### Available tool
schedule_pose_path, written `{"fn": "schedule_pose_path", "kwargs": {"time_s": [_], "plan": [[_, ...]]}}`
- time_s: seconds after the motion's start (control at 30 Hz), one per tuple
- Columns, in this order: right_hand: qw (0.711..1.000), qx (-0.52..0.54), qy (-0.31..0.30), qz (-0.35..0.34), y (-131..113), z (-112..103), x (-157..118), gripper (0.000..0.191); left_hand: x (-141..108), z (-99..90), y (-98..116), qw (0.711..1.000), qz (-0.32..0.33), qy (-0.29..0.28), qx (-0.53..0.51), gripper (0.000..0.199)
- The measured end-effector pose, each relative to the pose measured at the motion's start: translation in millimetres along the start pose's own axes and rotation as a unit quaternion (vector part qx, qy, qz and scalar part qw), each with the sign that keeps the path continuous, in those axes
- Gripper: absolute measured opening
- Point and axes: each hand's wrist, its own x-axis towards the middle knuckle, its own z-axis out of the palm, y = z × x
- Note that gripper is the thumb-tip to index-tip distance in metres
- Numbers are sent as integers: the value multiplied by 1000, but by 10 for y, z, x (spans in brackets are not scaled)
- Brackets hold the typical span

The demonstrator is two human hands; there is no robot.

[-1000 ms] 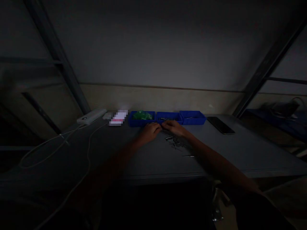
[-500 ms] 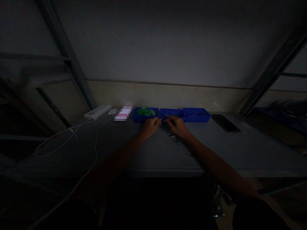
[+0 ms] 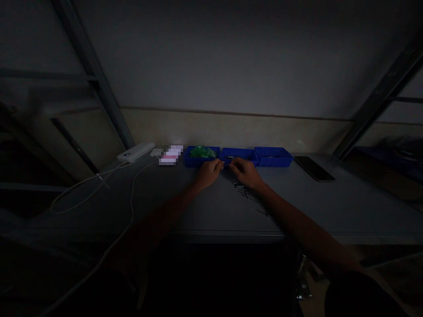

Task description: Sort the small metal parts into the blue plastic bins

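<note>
My left hand (image 3: 209, 172) and my right hand (image 3: 245, 171) are close together in front of the middle blue bin (image 3: 243, 152). Both are closed in a pinch, with a small thin piece between their fingertips, too dark to make out. Green plastic (image 3: 202, 152) fills the left blue bin (image 3: 194, 162). A few small items lie in the middle bin and one in the right blue bin (image 3: 275, 162). Several thin metal pieces (image 3: 245, 192) are scattered on the grey table (image 3: 211, 211) beside my right wrist.
A dark phone (image 3: 313, 169) lies right of the bins. At the left are a white device (image 3: 136, 152) with a white cable (image 3: 132, 198) and a lit, blurred-out screen (image 3: 171, 155). Metal posts stand at both sides, with a wall behind.
The view has shifted slightly, so the bins and phone appear a little further right. My hands keep nearly the same pinched pose, fingertips close together.
</note>
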Motion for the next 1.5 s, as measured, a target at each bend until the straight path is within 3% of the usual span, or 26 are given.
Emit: {"fn": "schedule_pose_path", "kwargs": {"time_s": [0.33, 0.47, 0.6, 0.73, 0.87, 0.97, 1.23, 1.37, 1.5], "plan": [[998, -57, 18, 1, 129, -58, 47, 37, -39, 60, 78, 999, 14, -31, 5, 38], [989, -115, 87, 36, 288, -226, 93, 33, -59, 77, 96, 997, 0, -70, 22, 34], [945, -210, 208, 138, 554, -507, 94, 30, -114, 96, 159, 990, 49, -129, 40, 19], [898, -270, 253, 237, 817, -671, 36, 30, -198, 141, 290, 977, 127, -156, 63, 12], [890, -311, 229, 242, 932, -662, 9, 29, -256, 155, 394, 965, 175, -171, 93, 14], [893, -321, 217, 227, 900, -613, 30, 31, -265, 147, 424, 963, 165, -182, 111, 17], [956, -248, 117, 108, 542, -272, 74, 42, -221, 165, 355, 970, 133, -191, 75, 8], [951, -270, 88, 121, 443, -210, 51, 43, -181, 169, 287, 976, 134, -164, 50, 9], [940, -293, 96, 145, 496, -331, 28, 48, -113, 119, 226, 983, 134, -110, 67, 11]]}}
